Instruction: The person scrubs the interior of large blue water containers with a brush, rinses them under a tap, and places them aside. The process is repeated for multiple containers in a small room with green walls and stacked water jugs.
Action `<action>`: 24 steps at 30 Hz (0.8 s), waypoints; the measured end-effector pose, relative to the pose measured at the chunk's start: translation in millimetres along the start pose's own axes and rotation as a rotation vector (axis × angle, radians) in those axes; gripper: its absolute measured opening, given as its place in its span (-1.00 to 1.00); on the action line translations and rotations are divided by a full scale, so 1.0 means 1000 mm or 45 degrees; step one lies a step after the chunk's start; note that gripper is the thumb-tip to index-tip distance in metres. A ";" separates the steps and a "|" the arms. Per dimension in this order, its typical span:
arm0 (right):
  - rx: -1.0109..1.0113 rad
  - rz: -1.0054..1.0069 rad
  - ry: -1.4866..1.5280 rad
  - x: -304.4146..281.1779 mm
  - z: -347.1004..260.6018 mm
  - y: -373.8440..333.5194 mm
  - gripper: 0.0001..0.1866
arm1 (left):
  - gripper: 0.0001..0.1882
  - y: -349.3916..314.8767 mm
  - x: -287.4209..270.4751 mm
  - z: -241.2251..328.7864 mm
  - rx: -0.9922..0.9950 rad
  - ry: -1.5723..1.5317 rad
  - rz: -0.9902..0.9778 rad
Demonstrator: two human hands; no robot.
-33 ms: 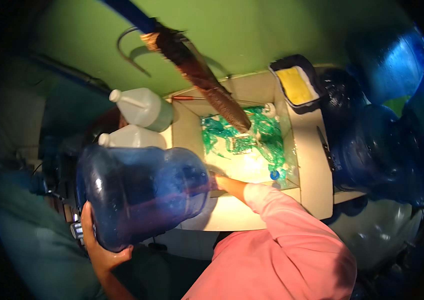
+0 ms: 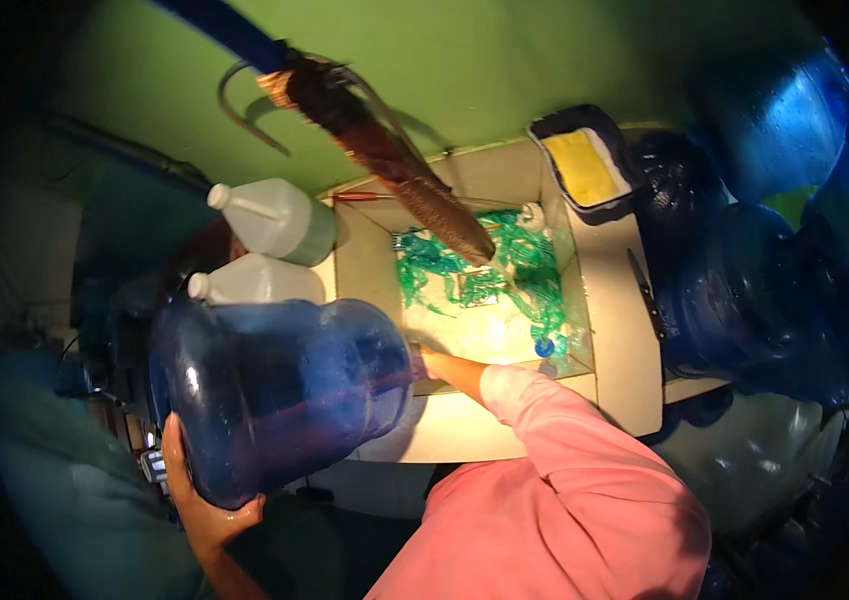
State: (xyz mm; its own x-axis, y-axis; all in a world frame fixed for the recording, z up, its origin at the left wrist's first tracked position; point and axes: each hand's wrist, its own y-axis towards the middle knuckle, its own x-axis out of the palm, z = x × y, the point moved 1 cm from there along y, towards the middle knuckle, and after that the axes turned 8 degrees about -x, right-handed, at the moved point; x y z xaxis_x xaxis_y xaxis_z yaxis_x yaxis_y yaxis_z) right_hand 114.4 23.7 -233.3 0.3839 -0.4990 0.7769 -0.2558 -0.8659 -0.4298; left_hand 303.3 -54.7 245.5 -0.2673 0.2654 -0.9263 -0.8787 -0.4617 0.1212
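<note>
A large translucent blue water jug (image 2: 285,390) lies tilted on its side, its base to the left and its neck to the right. My left hand (image 2: 207,505) supports the base from below and outside, thumb and fingers spread around it. At the neck, my right wrist (image 2: 435,365) enters the mouth. A reddish streak showing through the blue wall looks like my forearm inside; the fingers of that hand cannot be made out. Just beyond the jug is a tiled basin (image 2: 365,250) with shallow water, green plastic scraps (image 2: 535,270) and a blue cap (image 2: 545,348).
Two white jugs (image 2: 275,222) stand behind the blue one. A wrapped brown pipe (image 2: 435,205) hangs over the basin. On the right ledge are a dark tub with a yellow sponge (image 2: 585,170) and a knife (image 2: 648,295). More blue jugs (image 2: 745,290) crowd the right side.
The view has shifted slightly, so the basin and pipe appear a little farther left. Both hands keep their places on the blue jug.
</note>
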 end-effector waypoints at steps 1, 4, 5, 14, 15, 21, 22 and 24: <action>0.028 -0.030 -0.074 -0.006 0.000 0.002 -0.39 | 0.32 -0.002 0.005 0.002 -0.031 0.012 0.022; 0.124 -0.089 -0.490 -0.048 0.001 0.007 -0.42 | 0.31 -0.008 0.014 0.002 -0.125 -0.091 0.034; 0.092 -0.158 -0.616 -0.071 0.001 0.009 -0.42 | 0.33 -0.010 0.016 0.002 -0.167 -0.157 0.016; 2.217 0.151 -2.187 -0.361 0.031 -0.065 -0.74 | 0.33 -0.009 0.003 0.001 -0.174 0.424 0.028; 2.252 0.209 -2.003 -0.370 0.031 -0.074 -0.76 | 0.27 -0.009 0.003 0.002 -0.206 0.355 0.058; 0.372 0.864 -2.282 -0.343 0.035 -0.112 -0.74 | 0.30 -0.010 0.005 0.009 -0.251 0.329 0.058; 0.375 0.878 -2.283 -0.337 0.036 -0.114 -0.73 | 0.30 -0.010 0.006 0.009 -0.246 0.319 0.060; 0.432 0.902 -2.254 -0.331 0.039 -0.114 -0.71 | 0.30 -0.010 0.007 0.011 -0.242 0.298 0.066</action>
State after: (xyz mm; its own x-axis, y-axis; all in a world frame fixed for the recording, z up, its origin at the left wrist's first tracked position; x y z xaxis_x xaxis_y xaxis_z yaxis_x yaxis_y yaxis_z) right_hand 51.0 286.4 -459.8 0.6812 0.0184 -0.7319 -0.6711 -0.3838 -0.6343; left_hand 305.6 -39.6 241.7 -0.1922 0.0454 -0.9803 -0.7705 -0.6257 0.1221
